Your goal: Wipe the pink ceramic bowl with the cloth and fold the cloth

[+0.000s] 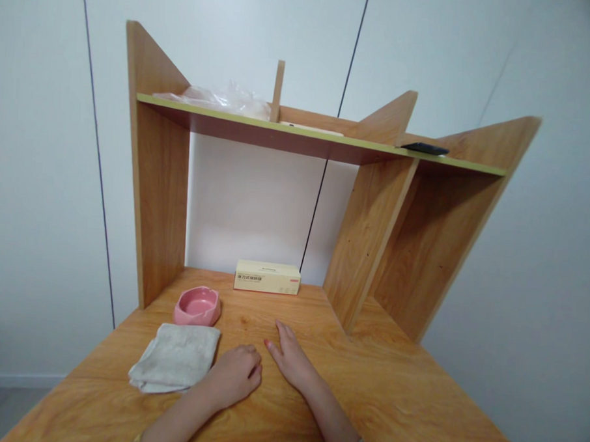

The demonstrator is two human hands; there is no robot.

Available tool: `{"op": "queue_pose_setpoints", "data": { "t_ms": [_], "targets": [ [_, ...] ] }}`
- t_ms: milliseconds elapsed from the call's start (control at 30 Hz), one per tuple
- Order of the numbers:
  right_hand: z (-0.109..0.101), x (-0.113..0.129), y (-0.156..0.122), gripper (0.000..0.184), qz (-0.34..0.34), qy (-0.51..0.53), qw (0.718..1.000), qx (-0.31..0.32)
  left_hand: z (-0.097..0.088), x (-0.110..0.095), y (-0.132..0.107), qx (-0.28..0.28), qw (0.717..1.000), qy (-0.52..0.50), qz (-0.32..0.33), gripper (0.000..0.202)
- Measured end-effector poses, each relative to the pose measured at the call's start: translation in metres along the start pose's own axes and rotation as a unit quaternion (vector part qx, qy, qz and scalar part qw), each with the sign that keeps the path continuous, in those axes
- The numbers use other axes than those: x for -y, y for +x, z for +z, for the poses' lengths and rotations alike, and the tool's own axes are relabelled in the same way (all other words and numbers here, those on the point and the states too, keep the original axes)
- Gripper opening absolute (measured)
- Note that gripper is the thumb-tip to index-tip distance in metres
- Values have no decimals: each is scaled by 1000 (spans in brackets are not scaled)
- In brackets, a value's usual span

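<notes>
My left hand (238, 373) rests on the wooden desk with its fingers loosely curled in, and nothing shows in it. Just left of it lies a folded grey cloth (176, 358). My right hand (290, 356) is on the desk too, its fingers stretched forward and its thumb apart, holding nothing. A small gap separates the two hands. Behind the cloth sits a pink angular dish (197, 306), shaped like an ashtray. Farther back, a long cream cling film box (267, 278) with printed lettering lies near the desk's rear edge.
A wooden shelf unit (372, 244) stands on the desk, with an upright panel right of the box. On its upper shelf lie a crumpled clear plastic bag (226, 101) and a flat black object (425, 148). The desk (394, 408) extends to the right.
</notes>
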State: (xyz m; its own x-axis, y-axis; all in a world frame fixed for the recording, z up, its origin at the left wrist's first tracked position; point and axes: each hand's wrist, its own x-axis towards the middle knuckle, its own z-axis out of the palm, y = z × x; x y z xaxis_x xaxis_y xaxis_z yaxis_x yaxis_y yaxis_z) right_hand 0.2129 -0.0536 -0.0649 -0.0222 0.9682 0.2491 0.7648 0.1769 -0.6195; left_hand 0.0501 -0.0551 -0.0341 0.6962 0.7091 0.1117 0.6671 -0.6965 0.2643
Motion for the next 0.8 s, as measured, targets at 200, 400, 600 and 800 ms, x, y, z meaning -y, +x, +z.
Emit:
{"op": "queue_pose_setpoints", "data": {
  "t_ms": [200, 400, 600, 800],
  "targets": [
    [1, -2, -1, 55, -6, 0, 1000, -9, 0, 0, -1, 0, 1000, -2, 1, 19],
    [2, -2, 0, 55, -8, 6, 1000, -9, 0, 0, 0, -2, 1000, 0, 2, 19],
    [1, -1, 0, 55, -8, 5, 1000, -10, -1, -1, 0, -2, 1000, 2, 2, 19],
    [1, -2, 0, 55, -6, -2, 1000, -10, -1, -1, -1, -4, 1000, 1, 4, 19]
  ]
}}
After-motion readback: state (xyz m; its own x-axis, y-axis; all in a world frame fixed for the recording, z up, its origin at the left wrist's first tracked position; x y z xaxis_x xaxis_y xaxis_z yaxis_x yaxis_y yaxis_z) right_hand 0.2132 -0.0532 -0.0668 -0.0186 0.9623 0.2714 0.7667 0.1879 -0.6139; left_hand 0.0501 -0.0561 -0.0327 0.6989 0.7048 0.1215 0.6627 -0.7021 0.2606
